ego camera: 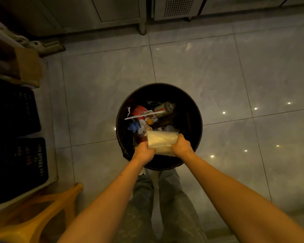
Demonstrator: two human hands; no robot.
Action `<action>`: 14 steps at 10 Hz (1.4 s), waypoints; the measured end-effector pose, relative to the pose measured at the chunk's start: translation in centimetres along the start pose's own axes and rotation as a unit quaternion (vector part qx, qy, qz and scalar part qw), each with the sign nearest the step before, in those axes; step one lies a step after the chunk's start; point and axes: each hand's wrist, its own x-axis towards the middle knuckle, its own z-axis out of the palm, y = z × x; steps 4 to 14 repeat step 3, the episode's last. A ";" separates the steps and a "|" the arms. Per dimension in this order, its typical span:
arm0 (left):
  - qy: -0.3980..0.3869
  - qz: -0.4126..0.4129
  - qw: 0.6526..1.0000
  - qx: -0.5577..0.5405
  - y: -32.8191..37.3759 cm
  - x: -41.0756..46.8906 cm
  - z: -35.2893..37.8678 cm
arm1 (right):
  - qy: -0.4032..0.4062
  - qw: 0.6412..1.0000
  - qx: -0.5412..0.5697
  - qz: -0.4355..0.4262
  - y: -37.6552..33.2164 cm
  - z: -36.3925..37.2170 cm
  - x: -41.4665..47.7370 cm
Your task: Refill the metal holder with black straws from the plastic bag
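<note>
Now left hand [144, 153] and right hand [182, 146] fingers [180, 138] clasp plastic bag [162, 141].

1. The plastic bag [162, 142] is pale, translucent and crumpled, bunched into a short roll.
2. It lies crosswise just below the frame's centre, gripped at its ends by my left hand [144, 152] and right hand [181, 146].

The single head-worn wide-angle camera looks almost straight down along both forearms [112, 199], setting the left hand [144, 152], the right hand [181, 146] and the plastic bag [161, 141] they grip mid-frame over the black bin [189, 109], with tiled floor [217, 67] around, the person's legs [174, 199] at the bottom edge and cabinet bases [112, 11] across the top.
</note>
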 end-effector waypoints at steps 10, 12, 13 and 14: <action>0.012 0.066 0.997 0.043 1.8 -1.0 -0.8 | 0.061 0.996 -0.006 -0.068 -0.5 -1.3 -0.4; 0.012 0.066 0.997 0.043 1.8 -1.0 -0.8 | 0.061 0.996 -0.006 -0.068 -0.5 -1.3 -0.4; 0.012 0.066 0.997 0.043 1.8 -1.0 -0.8 | 0.061 0.996 -0.006 -0.068 -0.5 -1.3 -0.4; 0.012 0.066 0.997 0.043 1.8 -1.0 -0.8 | 0.061 0.996 -0.006 -0.068 -0.5 -1.3 -0.4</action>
